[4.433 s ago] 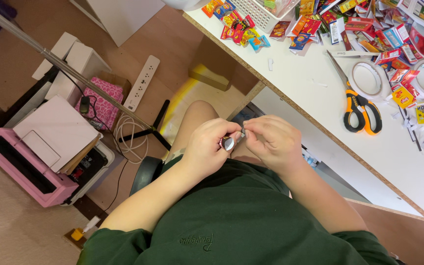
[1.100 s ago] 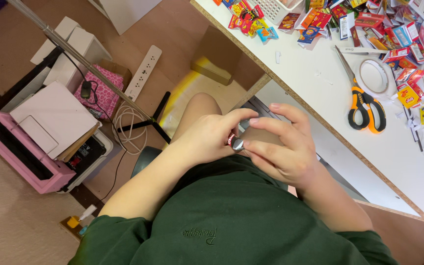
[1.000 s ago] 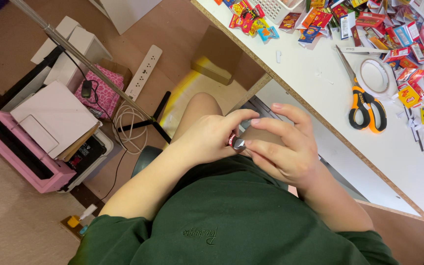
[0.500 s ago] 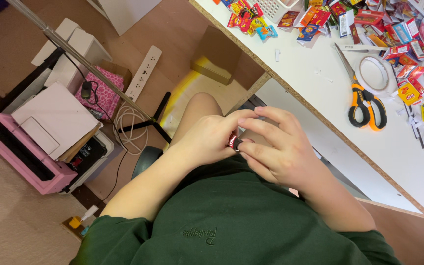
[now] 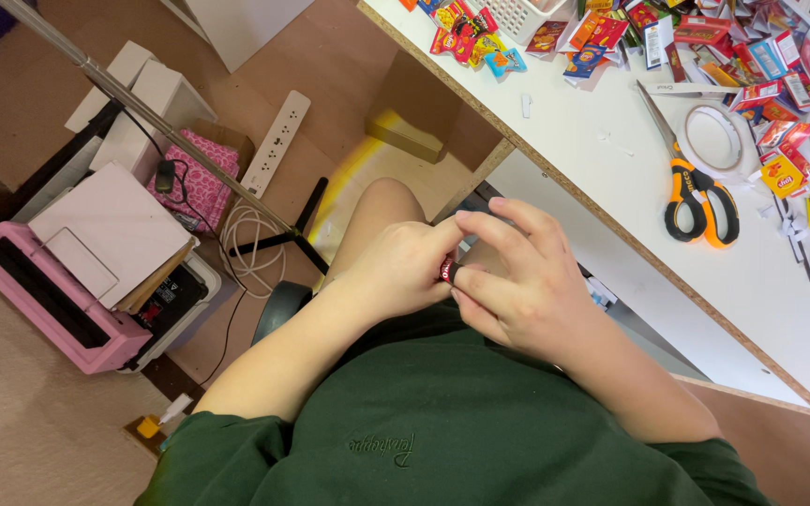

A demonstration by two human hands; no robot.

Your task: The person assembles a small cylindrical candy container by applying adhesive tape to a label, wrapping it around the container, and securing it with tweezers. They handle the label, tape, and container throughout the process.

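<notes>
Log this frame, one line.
left hand: pinching red piece | right hand: cupping it | scissors: on table

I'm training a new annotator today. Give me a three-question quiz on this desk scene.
1. True or false: both hands, left hand and right hand, pinch the small red item above the lap.
2. The scissors have handles that are: A) blue B) orange and black C) green
3. Fill in: the pink machine sits on the ____.

Key: 1 true; 2 B; 3 floor
</notes>
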